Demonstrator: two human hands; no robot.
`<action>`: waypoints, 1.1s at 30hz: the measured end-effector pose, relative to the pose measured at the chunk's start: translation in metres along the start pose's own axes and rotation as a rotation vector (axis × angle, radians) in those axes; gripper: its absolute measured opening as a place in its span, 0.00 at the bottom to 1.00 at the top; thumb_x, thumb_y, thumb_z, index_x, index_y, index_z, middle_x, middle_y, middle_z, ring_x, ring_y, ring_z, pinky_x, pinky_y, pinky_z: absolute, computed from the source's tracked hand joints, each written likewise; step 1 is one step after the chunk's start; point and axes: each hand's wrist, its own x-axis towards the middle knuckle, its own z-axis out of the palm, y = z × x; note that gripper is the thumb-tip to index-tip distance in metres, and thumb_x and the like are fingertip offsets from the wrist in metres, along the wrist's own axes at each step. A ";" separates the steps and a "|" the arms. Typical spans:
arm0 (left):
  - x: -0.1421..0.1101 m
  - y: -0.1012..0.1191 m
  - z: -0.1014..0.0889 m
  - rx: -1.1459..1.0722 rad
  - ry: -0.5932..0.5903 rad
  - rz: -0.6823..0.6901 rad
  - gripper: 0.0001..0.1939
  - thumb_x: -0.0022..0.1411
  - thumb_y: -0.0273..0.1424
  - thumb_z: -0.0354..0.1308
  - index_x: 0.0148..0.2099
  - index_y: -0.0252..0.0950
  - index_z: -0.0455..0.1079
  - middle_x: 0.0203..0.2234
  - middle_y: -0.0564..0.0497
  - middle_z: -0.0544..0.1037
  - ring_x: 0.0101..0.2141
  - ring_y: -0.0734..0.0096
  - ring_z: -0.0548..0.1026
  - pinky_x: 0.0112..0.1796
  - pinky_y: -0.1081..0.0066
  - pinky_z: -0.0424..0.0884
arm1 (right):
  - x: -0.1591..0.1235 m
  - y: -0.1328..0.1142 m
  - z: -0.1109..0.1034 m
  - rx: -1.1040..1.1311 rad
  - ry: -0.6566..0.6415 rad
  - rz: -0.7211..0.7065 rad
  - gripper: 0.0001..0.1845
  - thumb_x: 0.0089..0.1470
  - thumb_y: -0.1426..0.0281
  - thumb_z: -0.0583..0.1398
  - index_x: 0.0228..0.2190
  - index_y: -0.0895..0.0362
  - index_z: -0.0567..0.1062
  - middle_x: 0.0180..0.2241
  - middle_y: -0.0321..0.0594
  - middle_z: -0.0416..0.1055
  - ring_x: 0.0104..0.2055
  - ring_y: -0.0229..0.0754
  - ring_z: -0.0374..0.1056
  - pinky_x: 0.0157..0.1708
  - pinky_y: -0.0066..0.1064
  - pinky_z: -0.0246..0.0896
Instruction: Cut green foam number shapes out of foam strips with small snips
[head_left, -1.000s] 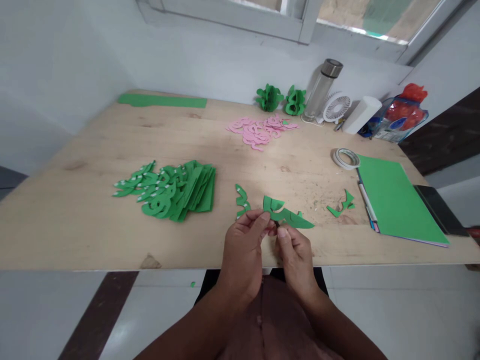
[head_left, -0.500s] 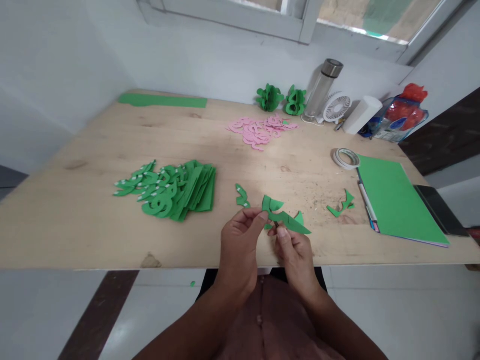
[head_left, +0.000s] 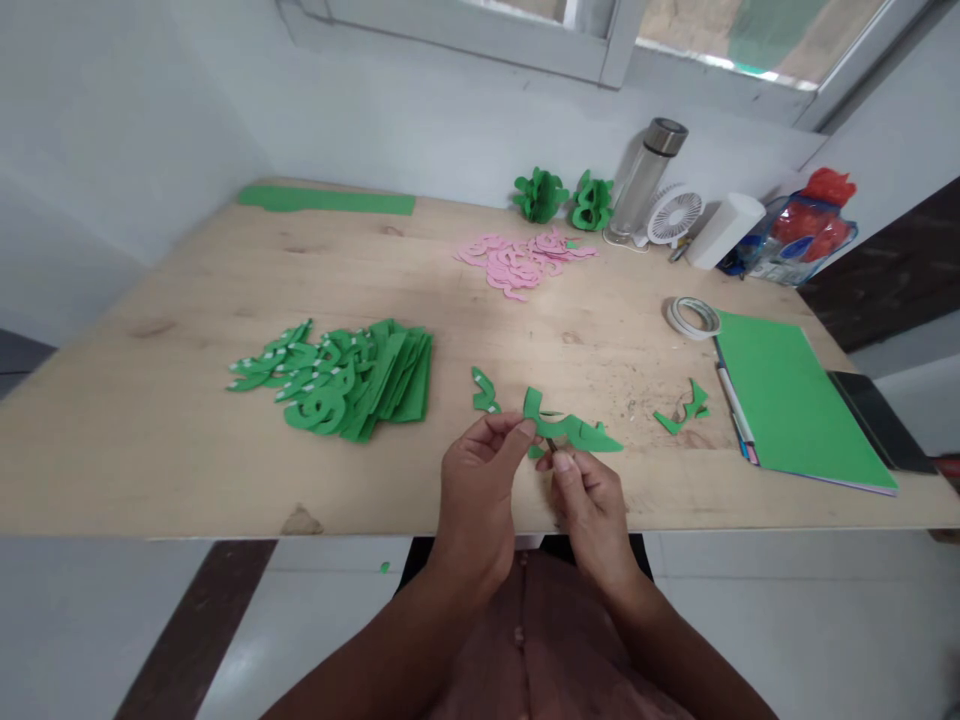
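Observation:
My left hand (head_left: 484, 470) pinches a curvy green paper cut-out (head_left: 577, 432) between thumb and forefinger, just above the table's front edge. Its pointed end stretches to the right. Below it, my right hand (head_left: 589, 495) is closed around small dark scissors (head_left: 553, 446); only a short dark part shows at the paper's lower edge, the rest lies hidden in the fingers. A small green curved piece with white patches (head_left: 484, 390) rests on the table beyond my left hand. Under the held paper a green scrap (head_left: 535, 452) partly shows.
Left are green cut-outs (head_left: 319, 380) beside folded green sheets (head_left: 397, 375). Pink cut-outs (head_left: 517, 262) lie farther back. At right are green offcuts (head_left: 682, 410), tape rolls (head_left: 691, 318), pens (head_left: 736, 405) and a green sheet stack (head_left: 802, 400). A bottle (head_left: 645, 185) and fan (head_left: 675, 215) stand behind.
The green cut-out has turned in my left fingers; its pointed right end sits slightly higher and the flap above it looks narrower. Both hands stay almost in place.

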 end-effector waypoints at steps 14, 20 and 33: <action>0.016 0.012 -0.020 0.068 -0.134 -0.059 0.08 0.42 0.28 0.71 0.26 0.36 0.75 0.24 0.54 0.77 0.30 0.72 0.74 0.37 0.70 0.71 | 0.006 0.017 -0.030 0.060 0.042 -0.026 0.26 0.60 0.49 0.57 0.23 0.57 0.72 0.20 0.29 0.50 0.22 0.36 0.44 0.21 0.29 0.39; 0.024 0.027 -0.026 0.199 -0.223 -0.049 0.06 0.42 0.25 0.69 0.25 0.36 0.76 0.22 0.54 0.75 0.26 0.74 0.72 0.33 0.73 0.70 | 0.019 0.010 -0.052 0.101 -0.072 0.077 0.26 0.57 0.46 0.58 0.31 0.58 0.76 0.16 0.26 0.48 0.19 0.35 0.41 0.19 0.29 0.34; 0.041 0.045 -0.028 0.578 -0.421 -0.010 0.02 0.44 0.27 0.68 0.26 0.39 0.80 0.22 0.50 0.79 0.24 0.71 0.72 0.28 0.72 0.68 | 0.027 -0.006 -0.064 -0.132 -0.458 0.089 0.27 0.59 0.47 0.56 0.28 0.58 0.76 0.18 0.27 0.49 0.20 0.35 0.44 0.21 0.29 0.37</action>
